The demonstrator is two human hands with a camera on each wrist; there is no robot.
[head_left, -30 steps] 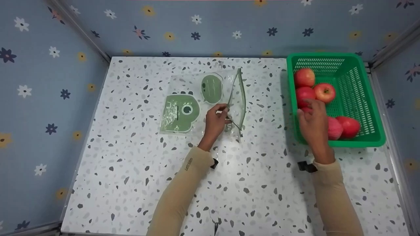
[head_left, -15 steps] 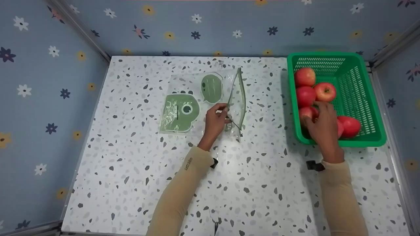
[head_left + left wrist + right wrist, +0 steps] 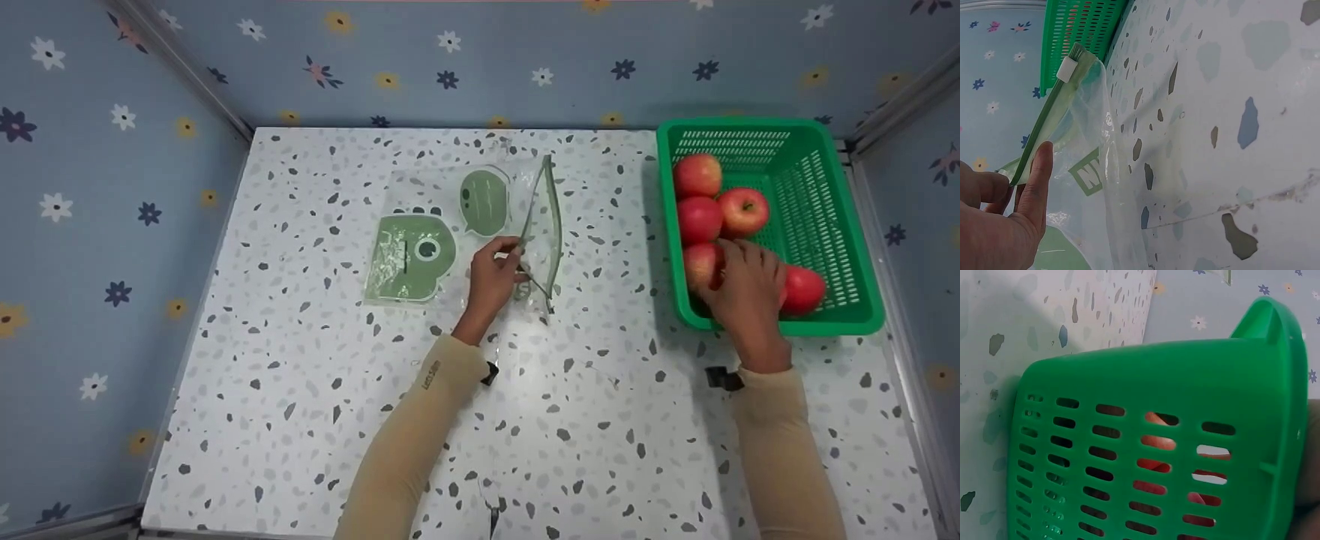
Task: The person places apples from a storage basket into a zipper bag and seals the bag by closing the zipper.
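Observation:
With thumb and fingers, my left hand [image 3: 493, 281] pinches the green zip edge of a clear zip bag [image 3: 450, 296] lying on the table, its mouth parted. Green cartoon shapes are printed on it. In the left wrist view, a white slider [image 3: 1067, 68] sits at the far end of the green zip strip [image 3: 1044, 121]. My right hand [image 3: 748, 292] reaches inside the green basket [image 3: 862, 270], its thumb and fingers curled about an apple [image 3: 701, 264] at the near left. Another red apple [image 3: 804, 290] lies right of the hand. The right wrist view mostly shows the basket's slotted wall [image 3: 1185, 377].
More apples sit along the basket's left side, such as a red apple [image 3: 699, 220] and a stem-up apple [image 3: 744, 211]. The speckled white table [image 3: 300, 420] is bounded by floral blue panels [image 3: 495, 60] at back and sides.
My right hand has shifted right and settled lower in the basket, its fingers curling in, leaving the near-left apple more visible. My left hand and the bag stay in place.

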